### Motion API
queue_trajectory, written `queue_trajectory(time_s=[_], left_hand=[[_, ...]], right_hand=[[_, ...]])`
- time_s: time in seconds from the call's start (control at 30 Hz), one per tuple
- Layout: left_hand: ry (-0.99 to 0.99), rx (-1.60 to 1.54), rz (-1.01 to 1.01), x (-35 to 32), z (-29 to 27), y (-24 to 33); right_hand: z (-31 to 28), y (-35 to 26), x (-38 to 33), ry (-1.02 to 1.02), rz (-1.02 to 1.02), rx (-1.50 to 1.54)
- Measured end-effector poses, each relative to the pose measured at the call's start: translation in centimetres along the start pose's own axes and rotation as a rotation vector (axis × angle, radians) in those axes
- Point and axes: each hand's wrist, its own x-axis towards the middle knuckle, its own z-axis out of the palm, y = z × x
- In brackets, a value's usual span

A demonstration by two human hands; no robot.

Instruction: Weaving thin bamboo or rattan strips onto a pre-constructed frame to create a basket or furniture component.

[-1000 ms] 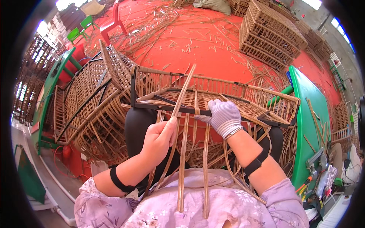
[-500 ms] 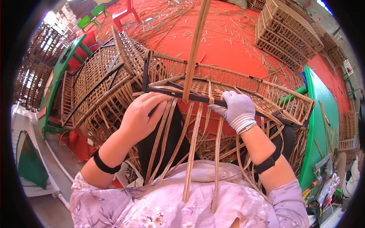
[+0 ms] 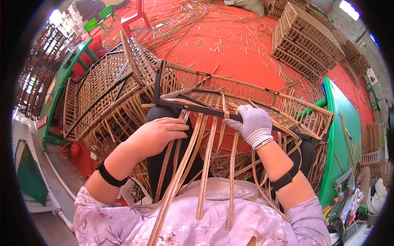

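Note:
A woven rattan basket [image 3: 242,92] with a black frame lies across my knees, its near black bar [image 3: 193,107] facing me. Several long rattan strips [image 3: 208,158] hang from that bar toward my lap, and one longer strip [image 3: 174,186] reaches down over my shirt. My bare left hand [image 3: 164,132] is below the bar's left part, its fingers stretched out over the strips and gripping nothing that I can see. My right hand [image 3: 253,123], in a pale striped glove, is closed around the bar right of the middle, thumb on the near side.
Another woven basket [image 3: 108,82] stands at the left beside a green table [image 3: 61,96]. To the right are a second green table [image 3: 342,123] and a stacked rattan crate [image 3: 305,39]. Cut strips litter the red floor [image 3: 230,49]; a red chair [image 3: 136,16] stands beyond.
The long strip that stood up above the bar now hangs down over my lap. My left hand has come off the bar and moved lower. My right hand keeps its hold.

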Motion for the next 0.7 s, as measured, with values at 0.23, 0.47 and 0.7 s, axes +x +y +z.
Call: queue_trajectory(time_s=[0.23,0.47,0.7], left_hand=[[-0.071,-0.108,0.002,0.1,-1.8,-0.4],[-0.149,-0.04,0.058,0.6,-3.0,0.8],[-0.252,0.025,0.133,1.9,-3.1,-1.0]], right_hand=[[-0.3,-0.1,-0.1,-0.032,0.005,-0.011],[0.2,0.2,-0.1,0.008,-0.024,-0.002],[0.1,0.1,-0.2,0.012,-0.019,-0.002]])
